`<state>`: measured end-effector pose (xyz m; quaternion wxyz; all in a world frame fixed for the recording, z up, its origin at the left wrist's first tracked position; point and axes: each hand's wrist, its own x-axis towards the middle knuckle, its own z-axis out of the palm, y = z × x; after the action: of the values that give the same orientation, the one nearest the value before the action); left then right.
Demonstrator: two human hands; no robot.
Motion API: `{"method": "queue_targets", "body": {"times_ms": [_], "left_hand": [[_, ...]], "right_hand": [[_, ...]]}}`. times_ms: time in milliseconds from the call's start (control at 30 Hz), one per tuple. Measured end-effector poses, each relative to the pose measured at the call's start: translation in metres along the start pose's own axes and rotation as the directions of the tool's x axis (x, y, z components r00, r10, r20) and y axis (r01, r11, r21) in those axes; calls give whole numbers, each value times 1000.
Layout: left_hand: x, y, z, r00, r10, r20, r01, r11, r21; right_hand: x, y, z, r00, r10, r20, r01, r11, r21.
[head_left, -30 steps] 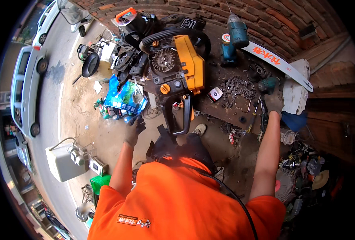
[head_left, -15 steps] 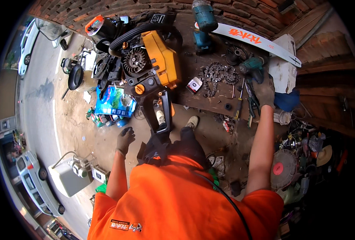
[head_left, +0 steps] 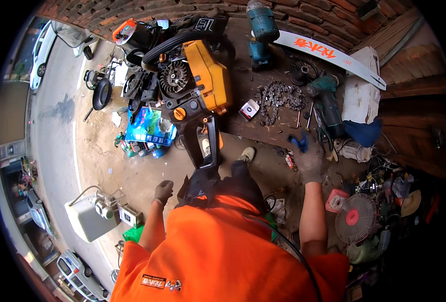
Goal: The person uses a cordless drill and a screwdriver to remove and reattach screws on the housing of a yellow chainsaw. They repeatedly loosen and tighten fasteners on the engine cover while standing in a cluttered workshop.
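Observation:
My gloved right hand (head_left: 309, 160) is smeared by motion at the near edge of the bench. By its fingertips is a small blue thing (head_left: 299, 142) whose kind I cannot make out, nor whether it is held. Just beyond lies a teal power tool (head_left: 327, 103), apart from the hand, beside dark-handled pliers (head_left: 324, 137). My gloved left hand (head_left: 163, 192) hangs low at my left side, fingers curled in, with nothing seen in it. In front of me a chainsaw body (head_left: 208, 78) with a yellow-orange cover rests on the bench, its flywheel (head_left: 174, 77) exposed and its rear handle toward me.
On the bench (head_left: 243, 128) lie a saw chain (head_left: 278, 100), a small box (head_left: 249, 109), a teal impact wrench (head_left: 262, 27) and a long white guide bar (head_left: 328, 55). A fan (head_left: 356, 217) and clutter stand at right. A white container (head_left: 90, 219) stands at left.
My right hand has left the teal power tool and drawn back toward the bench's near edge; the tool now lies by itself. My left hand has dropped a little and its fingers have curled.

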<state>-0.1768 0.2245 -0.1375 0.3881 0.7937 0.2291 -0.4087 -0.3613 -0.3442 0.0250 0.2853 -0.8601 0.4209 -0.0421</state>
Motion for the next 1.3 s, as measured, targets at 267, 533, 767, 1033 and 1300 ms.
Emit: {"method": "queue_targets", "body": {"times_ms": [267,533,767,1033,1300], "left_hand": [[-32,133,43,871,487,-67,-491,869,-63],[-99,233,88,719,690,-86,-694,706,-145],[-108,232,93,733,679,-26,-670,715,-201],[-123,256,101,753,657,-19,-657,752,-54],[-111,271,94,345,919,-193,-880,388,274]], "right_hand": [[-3,8,45,999,9,51,-12,999,53],[-8,1,28,999,28,27,-30,996,82],[3,45,19,960,6,-281,-34,995,-96],[49,33,23,980,197,-35,-198,926,-320],[22,28,10,987,159,-16,-157,984,85]]}}
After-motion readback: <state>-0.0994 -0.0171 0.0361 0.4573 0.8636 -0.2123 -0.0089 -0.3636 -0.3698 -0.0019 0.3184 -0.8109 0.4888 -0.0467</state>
